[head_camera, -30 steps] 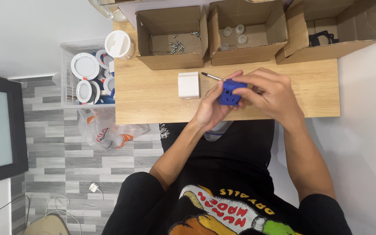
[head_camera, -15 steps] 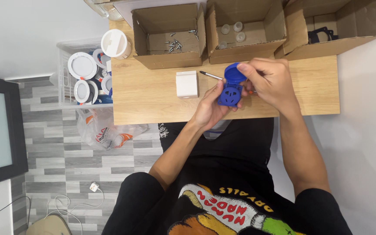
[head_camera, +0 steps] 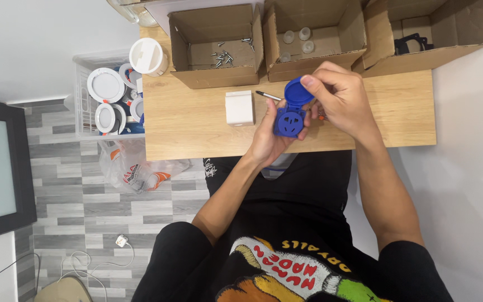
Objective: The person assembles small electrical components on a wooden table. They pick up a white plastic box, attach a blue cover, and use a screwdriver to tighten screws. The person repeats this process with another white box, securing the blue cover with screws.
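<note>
socket [head_camera: 289,120] between both hands, boxes [head_camera: 216,47] behind, on table [head_camera: 197,134]

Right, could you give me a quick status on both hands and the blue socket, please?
Left hand cradles the blue socket. Right hand holds its round lid flipped open. Screwdriver and white box lie apart on the wooden table.
</note>
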